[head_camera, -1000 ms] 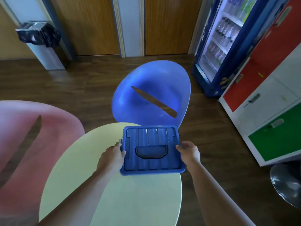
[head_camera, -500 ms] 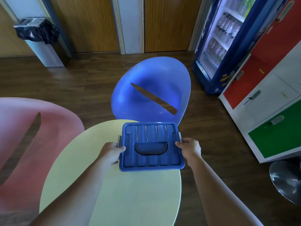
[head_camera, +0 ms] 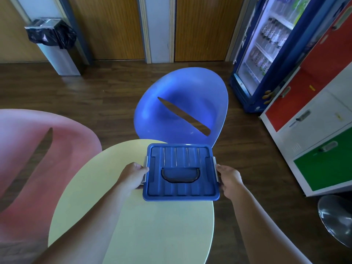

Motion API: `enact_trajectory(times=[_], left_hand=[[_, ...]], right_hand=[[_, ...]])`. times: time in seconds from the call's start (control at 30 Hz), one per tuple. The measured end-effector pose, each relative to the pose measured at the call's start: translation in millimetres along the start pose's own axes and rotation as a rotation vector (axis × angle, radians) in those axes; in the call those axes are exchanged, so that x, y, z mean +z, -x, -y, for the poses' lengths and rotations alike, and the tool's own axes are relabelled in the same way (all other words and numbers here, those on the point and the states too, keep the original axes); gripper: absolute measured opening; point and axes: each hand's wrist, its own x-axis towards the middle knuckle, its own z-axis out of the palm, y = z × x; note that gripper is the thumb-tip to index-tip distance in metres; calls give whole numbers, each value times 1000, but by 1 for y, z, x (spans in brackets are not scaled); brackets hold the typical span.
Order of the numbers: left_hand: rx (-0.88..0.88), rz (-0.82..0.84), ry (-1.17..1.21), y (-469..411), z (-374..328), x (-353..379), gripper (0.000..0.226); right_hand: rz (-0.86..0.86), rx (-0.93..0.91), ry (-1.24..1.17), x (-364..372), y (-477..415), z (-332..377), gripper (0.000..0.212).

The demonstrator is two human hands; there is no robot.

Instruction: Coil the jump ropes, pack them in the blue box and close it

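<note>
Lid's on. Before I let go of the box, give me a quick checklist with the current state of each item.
1. Lid flat on the blue box: ok.
2. Left latch snapped down: cannot tell; the left hand grips over it.
3. Right latch snapped down: cannot tell; the right hand grips beside it.
4. Handle folded into its recess: ok.
5. Ropes inside: cannot tell; the lid is opaque.
6. Box fully on the yellow table: cannot tell; it sits at the far right edge.

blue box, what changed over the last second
The left hand slid forward along the blue box. Its grey latches now show on both sides, one at each grip; the right hand barely moved. The box stayed lidded on the yellow table.
</note>
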Motion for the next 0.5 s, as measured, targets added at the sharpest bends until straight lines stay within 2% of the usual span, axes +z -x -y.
enact_trajectory(times=[0.1, 0.2, 0.33, 0.5], left_hand=[[-76, 86, 169, -4, 1, -6, 18], [-77, 106, 196, -8, 3, -6, 20], [-37, 57, 124, -10, 2, -3, 26], [51, -70, -143, -10, 5, 7, 34]], right_hand=[[102, 29, -29, -6, -5, 1, 10], [106, 16, 11, -5, -7, 3, 14], [69, -51, 126, 2, -8, 2, 22], [13, -141, 226, 10, -3, 4, 21]])
